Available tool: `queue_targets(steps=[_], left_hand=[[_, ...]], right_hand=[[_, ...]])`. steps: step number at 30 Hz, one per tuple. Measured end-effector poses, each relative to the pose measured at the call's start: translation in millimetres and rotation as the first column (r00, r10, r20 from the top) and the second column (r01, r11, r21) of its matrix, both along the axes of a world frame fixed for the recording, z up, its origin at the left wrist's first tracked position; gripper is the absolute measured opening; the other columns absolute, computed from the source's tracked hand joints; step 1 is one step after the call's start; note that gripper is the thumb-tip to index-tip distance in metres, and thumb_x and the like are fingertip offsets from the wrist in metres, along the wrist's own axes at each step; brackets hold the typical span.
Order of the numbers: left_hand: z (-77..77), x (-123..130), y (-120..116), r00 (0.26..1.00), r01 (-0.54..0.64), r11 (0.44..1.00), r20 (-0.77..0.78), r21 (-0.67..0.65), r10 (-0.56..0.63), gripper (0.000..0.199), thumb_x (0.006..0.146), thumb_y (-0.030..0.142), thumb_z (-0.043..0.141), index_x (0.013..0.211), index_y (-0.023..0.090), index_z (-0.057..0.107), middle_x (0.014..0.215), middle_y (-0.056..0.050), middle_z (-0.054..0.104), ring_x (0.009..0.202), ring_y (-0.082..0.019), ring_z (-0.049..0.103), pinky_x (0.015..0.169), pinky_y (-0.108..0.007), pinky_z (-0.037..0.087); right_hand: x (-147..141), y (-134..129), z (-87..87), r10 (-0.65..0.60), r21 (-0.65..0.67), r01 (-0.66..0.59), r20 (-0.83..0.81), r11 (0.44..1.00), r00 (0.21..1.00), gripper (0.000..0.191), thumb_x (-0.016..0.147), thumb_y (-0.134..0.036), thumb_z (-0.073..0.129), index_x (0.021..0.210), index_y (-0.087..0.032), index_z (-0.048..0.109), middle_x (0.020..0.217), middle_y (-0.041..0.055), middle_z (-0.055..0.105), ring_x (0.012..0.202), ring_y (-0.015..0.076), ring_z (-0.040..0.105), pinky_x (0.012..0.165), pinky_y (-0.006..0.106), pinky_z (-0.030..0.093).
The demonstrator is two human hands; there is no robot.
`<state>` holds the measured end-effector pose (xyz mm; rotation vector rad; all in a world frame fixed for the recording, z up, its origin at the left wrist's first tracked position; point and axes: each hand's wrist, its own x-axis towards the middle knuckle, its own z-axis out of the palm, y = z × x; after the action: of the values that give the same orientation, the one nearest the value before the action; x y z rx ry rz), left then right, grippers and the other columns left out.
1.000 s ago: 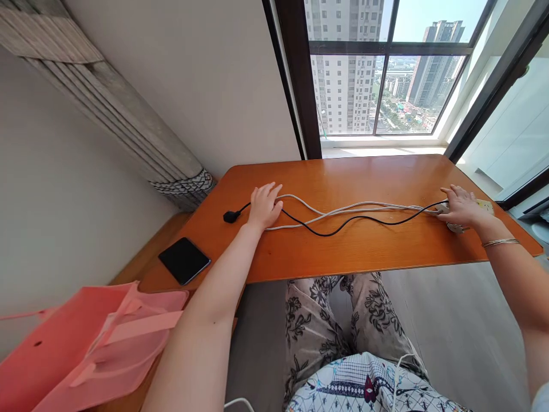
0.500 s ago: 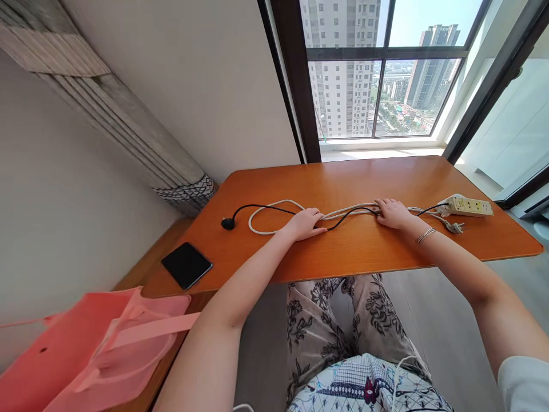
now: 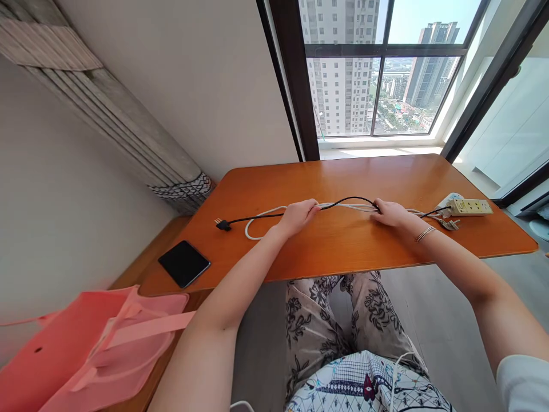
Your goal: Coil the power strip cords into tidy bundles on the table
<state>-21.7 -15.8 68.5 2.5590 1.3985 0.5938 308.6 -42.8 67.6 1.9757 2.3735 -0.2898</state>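
Note:
My left hand (image 3: 299,216) is closed around a black power cable (image 3: 349,198), just above the middle of the table. The cable's black plug (image 3: 223,225) lies to the left, prongs pointing left. My right hand (image 3: 390,214) is also closed on the black cable, further right. A white cable (image 3: 253,233) loops out left of my left hand and runs beneath both hands; whether either hand grips it too, I cannot tell. A white plug (image 3: 449,224) lies right of my right hand, beside a cream power strip (image 3: 470,207), where the black cable ends.
A black tablet (image 3: 184,263) lies at the left end of the wooden table (image 3: 343,246). Below it, at the left, stands an open pink bag (image 3: 103,343). Behind the table are a window (image 3: 386,91) and, to its left, a tied curtain (image 3: 128,131).
My left hand has lifted slightly and closed on the black cable. Between my hands the cable has moved up from a sag to an arch. The black plug has turned, showing its prongs.

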Motion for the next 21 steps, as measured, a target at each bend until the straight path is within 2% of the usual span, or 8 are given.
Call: queue_targets(steps=[3, 6, 8, 10, 12, 16, 18, 21], left_hand=[[23.0, 8.9, 3.0, 0.900, 0.040, 0.999, 0.435, -0.012, -0.031, 0.038, 0.100, 0.053, 0.046, 0.082, 0.022, 0.059, 0.070, -0.001, 0.060, 0.062, -0.016, 0.055, 0.062, -0.028, 0.041], [47.2, 25.0, 7.0, 0.605, 0.092, 0.990, 0.796, -0.103, 0.027, 0.045, 0.095, 0.061, 0.055, 0.075, 0.021, 0.057, 0.060, 0.003, 0.047, 0.048, -0.011, 0.040, 0.052, -0.025, 0.037], [63.7, 36.8, 8.6, 0.404, 0.111, 0.982, 0.910, -0.154, 0.097, 0.045, 0.094, 0.060, 0.059, 0.073, 0.021, 0.056, 0.055, 0.006, 0.038, 0.044, -0.008, 0.029, 0.047, -0.022, 0.033], [80.1, 47.2, 8.5, 0.279, 0.135, 0.976, 0.951, -0.172, 0.129, 0.046, 0.094, 0.058, 0.062, 0.070, 0.020, 0.055, 0.052, 0.008, 0.031, 0.041, -0.007, 0.023, 0.043, -0.021, 0.026], [95.5, 55.6, 6.7, 0.232, 0.174, 0.971, 0.965, -0.163, 0.121, 0.048, 0.093, 0.058, 0.064, 0.068, 0.019, 0.054, 0.049, 0.008, 0.027, 0.040, -0.005, 0.019, 0.040, -0.020, 0.018], [119.1, 66.5, 1.4, 0.185, 0.216, 0.971, 0.981, -0.104, 0.064, 0.052, 0.090, 0.062, 0.067, 0.066, 0.018, 0.053, 0.049, 0.008, 0.029, 0.039, -0.004, 0.021, 0.040, -0.020, 0.015], [126.3, 70.2, 0.2, 0.149, 0.211, 0.974, 0.987, -0.085, 0.054, 0.054, 0.087, 0.067, 0.066, 0.067, 0.019, 0.052, 0.051, 0.008, 0.031, 0.039, -0.004, 0.021, 0.040, -0.022, 0.014], [132.3, 75.5, 0.5, 0.084, 0.209, 0.975, 0.995, -0.074, 0.057, 0.054, 0.087, 0.070, 0.064, 0.070, 0.020, 0.051, 0.053, 0.006, 0.037, 0.041, -0.005, 0.022, 0.041, -0.024, 0.013]], right_hand=[[-4.3, -2.0, 9.8, 0.017, 0.029, -0.014, -0.108, 0.999, 0.994, 0.028, 0.100, -0.043, 0.046, 0.115, -0.022, 0.056, 0.126, 0.0139, 0.072, 0.109, 0.0303, 0.068, 0.088, 0.038, 0.050], [-11.3, -2.2, 21.8, 0.043, 0.099, -0.016, -0.274, 0.995, 0.961, 0.028, 0.101, -0.049, 0.043, 0.098, -0.023, 0.055, 0.104, 0.0105, 0.073, 0.094, 0.0265, 0.067, 0.079, 0.035, 0.048], [-16.7, -0.8, 31.7, 0.046, 0.107, 0.001, -0.439, 0.994, 0.897, 0.031, 0.100, -0.050, 0.043, 0.091, -0.023, 0.053, 0.090, 0.0068, 0.070, 0.083, 0.0230, 0.065, 0.073, 0.033, 0.047], [-22.2, 2.1, 43.2, 0.047, 0.077, -0.002, -0.588, 0.997, 0.807, 0.029, 0.097, -0.049, 0.049, 0.089, -0.022, 0.054, 0.084, 0.0043, 0.068, 0.077, 0.0198, 0.063, 0.071, 0.032, 0.048], [-27.6, 6.3, 56.3, 0.063, 0.078, -0.011, -0.696, 0.997, 0.716, 0.025, 0.089, -0.044, 0.062, 0.098, -0.021, 0.056, 0.086, 0.0035, 0.068, 0.076, 0.0184, 0.063, 0.070, 0.032, 0.049], [-37.8, 16.0, 87.1, 0.195, 0.256, 0.034, -0.808, 0.966, 0.555, 0.061, 0.073, -0.036, 0.081, 0.124, -0.024, 0.050, 0.098, 0.0029, 0.068, 0.077, 0.0183, 0.063, 0.068, 0.034, 0.052], [-42.4, 20.1, 103.3, 0.226, 0.279, 0.028, -0.827, 0.960, 0.515, 0.059, 0.070, -0.036, 0.086, 0.118, -0.024, 0.054, 0.091, 0.0014, 0.067, 0.073, 0.0169, 0.062, 0.065, 0.033, 0.052], [-49.1, 24.4, 124.0, 0.181, 0.185, -0.038, -0.865, 0.982, 0.468, 0.040, 0.076, -0.044, 0.086, 0.089, -0.021, 0.056, 0.067, -0.0025, 0.056, 0.059, 0.0131, 0.056, 0.055, 0.028, 0.047]])
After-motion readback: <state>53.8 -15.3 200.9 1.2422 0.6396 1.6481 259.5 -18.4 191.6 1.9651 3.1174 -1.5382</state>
